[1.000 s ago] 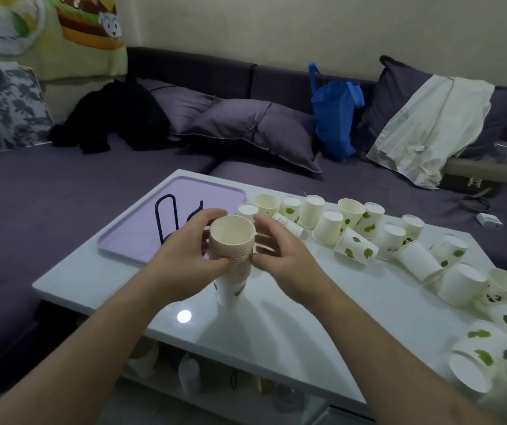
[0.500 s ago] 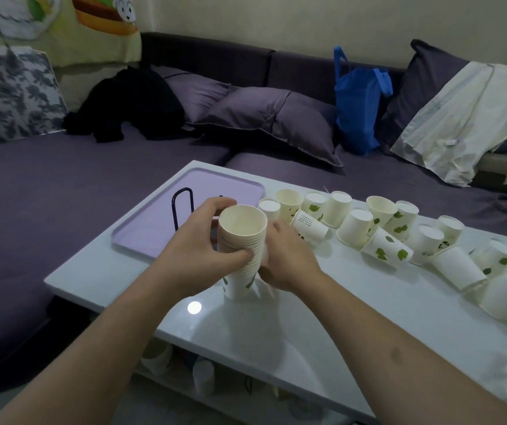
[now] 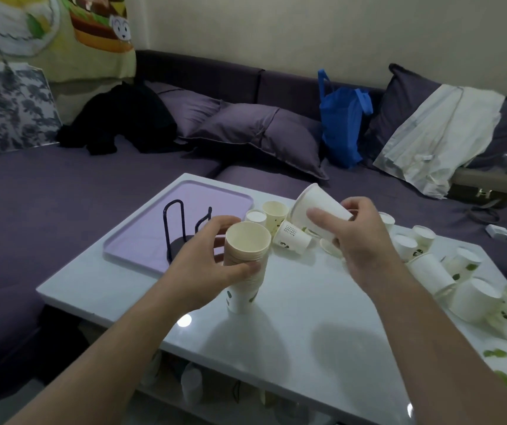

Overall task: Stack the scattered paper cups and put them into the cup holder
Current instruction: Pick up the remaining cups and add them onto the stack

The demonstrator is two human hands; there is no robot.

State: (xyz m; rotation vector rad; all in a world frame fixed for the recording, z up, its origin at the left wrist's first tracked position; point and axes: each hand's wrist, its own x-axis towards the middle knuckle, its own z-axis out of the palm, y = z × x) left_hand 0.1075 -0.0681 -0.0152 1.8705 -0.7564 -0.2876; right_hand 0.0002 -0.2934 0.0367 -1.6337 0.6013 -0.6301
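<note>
While hands grip them, cream cup stack (image 3: 246, 265) stands upright, single cup (image 3: 319, 207) tilted.

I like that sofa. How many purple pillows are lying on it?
3: a left pillow beside the black clothing, a larger middle pillow against it, and a darker pillow under the white garment, right of the blue bag. Clothes may hide others.

L hand (image 3: 212, 265) grips cup stack (image 3: 246, 268), R hand (image 3: 359, 240) – 1 cup (image 3: 316, 204) tilted

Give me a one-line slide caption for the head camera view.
Left hand steadies a cup stack on the white table while the right hand holds a tilted paper cup.
</note>
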